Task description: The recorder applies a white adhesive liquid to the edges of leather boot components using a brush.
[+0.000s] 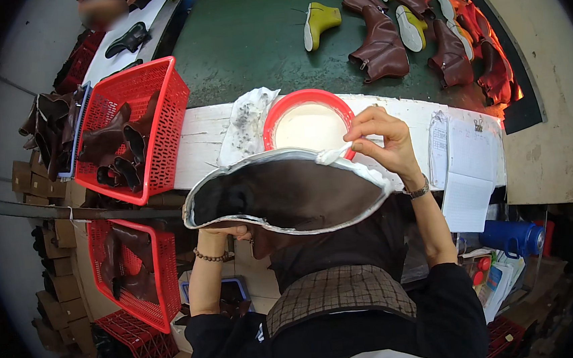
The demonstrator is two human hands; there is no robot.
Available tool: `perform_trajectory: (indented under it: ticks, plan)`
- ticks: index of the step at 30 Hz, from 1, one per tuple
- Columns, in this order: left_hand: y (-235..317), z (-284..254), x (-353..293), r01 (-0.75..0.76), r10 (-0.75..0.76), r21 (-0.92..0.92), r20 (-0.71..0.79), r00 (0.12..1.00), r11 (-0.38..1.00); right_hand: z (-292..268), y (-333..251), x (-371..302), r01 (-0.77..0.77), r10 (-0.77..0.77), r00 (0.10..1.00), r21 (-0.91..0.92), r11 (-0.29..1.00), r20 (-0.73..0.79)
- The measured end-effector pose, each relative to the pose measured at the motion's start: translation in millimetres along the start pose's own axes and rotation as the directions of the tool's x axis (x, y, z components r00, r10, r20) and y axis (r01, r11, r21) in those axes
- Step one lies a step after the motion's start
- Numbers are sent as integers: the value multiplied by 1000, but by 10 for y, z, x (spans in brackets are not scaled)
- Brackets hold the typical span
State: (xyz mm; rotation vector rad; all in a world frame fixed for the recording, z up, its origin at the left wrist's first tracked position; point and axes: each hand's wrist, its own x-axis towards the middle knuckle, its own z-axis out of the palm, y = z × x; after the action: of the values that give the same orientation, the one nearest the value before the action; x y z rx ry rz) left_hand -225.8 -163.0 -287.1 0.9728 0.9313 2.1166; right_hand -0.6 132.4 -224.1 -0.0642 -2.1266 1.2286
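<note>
My left hand point(238, 232) grips a brown leather boot upper point(288, 196) from below, most of its fingers hidden behind the leather. The upper's open bottom faces up, and a white wet-looking coat runs along its rim. Between thumb and fingers, my right hand point(384, 141) pinches a small white-coated applicator point(334, 154), its tip touching the far edge of that rim. Whether it is a brush or a swab I cannot tell. Just beyond the upper stands a red bowl point(269, 123) holding white paste point(309, 127).
A stained white cloth point(249, 118) lies left of the bowl. Red baskets point(172, 114) of brown boots stand at left. Brown boots point(384, 50) and yellow shoe parts point(321, 23) sit on the green conveyor belt point(242, 41), beside a glowing orange heater. Papers point(467, 171) and a blue flask point(512, 237) are at right.
</note>
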Motion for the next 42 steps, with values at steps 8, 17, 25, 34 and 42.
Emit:
perform_trajectory:
  ticks: [8,17,25,34,42]
  plan:
    - [322,-95,289,502,-495,-322,110,862,803,-177,691,-322,-427,499,837,302,853,-226]
    - [-484,-582,1741,370,-649,-639,-275,709,674,-44,1429,-594,-492,525,696,206,846,-490]
    - [-1877,-730,3598,268,-438,-362,-554,708,893,-50,1314,-537,-533,621,626,322,783,-472]
    - [-165,-242,2559,-188,62,935,178,982,302,-56,1407,-628,-503,589,687,307,808,-426]
    - [1406,-1641,1714,426,145,542,-485,863,-724,-14,1491,-606,-409,495,731,280,869,-469]
